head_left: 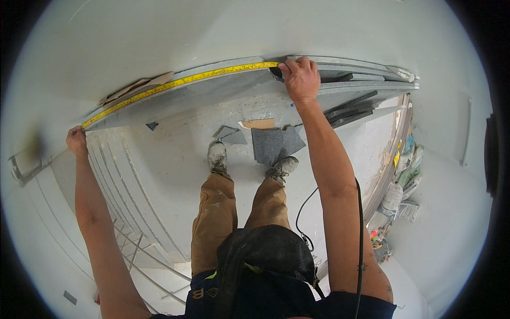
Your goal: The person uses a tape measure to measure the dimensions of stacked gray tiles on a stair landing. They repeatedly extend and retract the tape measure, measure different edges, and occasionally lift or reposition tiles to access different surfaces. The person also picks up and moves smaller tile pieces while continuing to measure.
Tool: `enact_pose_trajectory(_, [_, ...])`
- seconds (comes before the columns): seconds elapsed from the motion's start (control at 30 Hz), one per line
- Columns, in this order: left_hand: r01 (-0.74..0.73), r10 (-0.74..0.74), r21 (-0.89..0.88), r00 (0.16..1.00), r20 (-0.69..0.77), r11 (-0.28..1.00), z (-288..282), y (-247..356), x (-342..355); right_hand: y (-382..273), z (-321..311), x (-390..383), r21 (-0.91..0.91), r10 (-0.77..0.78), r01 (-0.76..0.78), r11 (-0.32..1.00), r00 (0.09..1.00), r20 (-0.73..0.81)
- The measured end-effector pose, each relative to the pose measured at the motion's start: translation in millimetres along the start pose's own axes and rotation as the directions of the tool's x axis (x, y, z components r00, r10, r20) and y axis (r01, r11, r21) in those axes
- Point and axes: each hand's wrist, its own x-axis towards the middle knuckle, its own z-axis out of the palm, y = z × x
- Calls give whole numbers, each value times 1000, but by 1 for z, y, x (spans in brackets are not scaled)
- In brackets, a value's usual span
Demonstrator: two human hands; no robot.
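Observation:
A yellow tape measure (pixel 180 81) is stretched along the top edge of a long grey slab (pixel 212 87) that leans against the wall. At the slab's left end, my left hand (pixel 77 141) is closed on the end of the tape. My right hand (pixel 302 80) grips the tape farther right, near the slab's other end. Something dark, perhaps the tape's case, partly shows under my right fingers. Both arms are spread wide, and the tape looks taut between them.
More grey slabs (pixel 366 77) lean at the right, with dark offcuts (pixel 350 110) before them. Broken grey pieces (pixel 273 146) lie by my shoes. Long pale strips (pixel 133 175) and metal bars (pixel 154 260) lie at left. Bags and debris (pixel 396 196) line the right side.

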Motion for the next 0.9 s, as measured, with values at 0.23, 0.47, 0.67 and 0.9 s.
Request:
enact_pose_trajectory(0.23, [24, -24, -46, 1000, -3, 999, 1, 0, 0, 0, 1, 0, -6, 9, -9, 1000, 1000, 9])
enact_pose_trajectory(0.47, [20, -20, -14, 1000, 2, 1000, 1, -4, 4, 1, 2, -1, -8, 1, -1, 1000, 1000, -6])
enact_pose_trajectory(0.67, [51, -51, -3, 999, 2, 999, 0, 2, 1, 0, 1, -2, 3, 10, -10, 1000, 1000, -11])
enact_pose_trajectory(0.9, [33, -33, 32, 999, 2, 999, 0, 2, 2, 0, -1, -1, -7, 8, -8, 1000, 1000, 0])
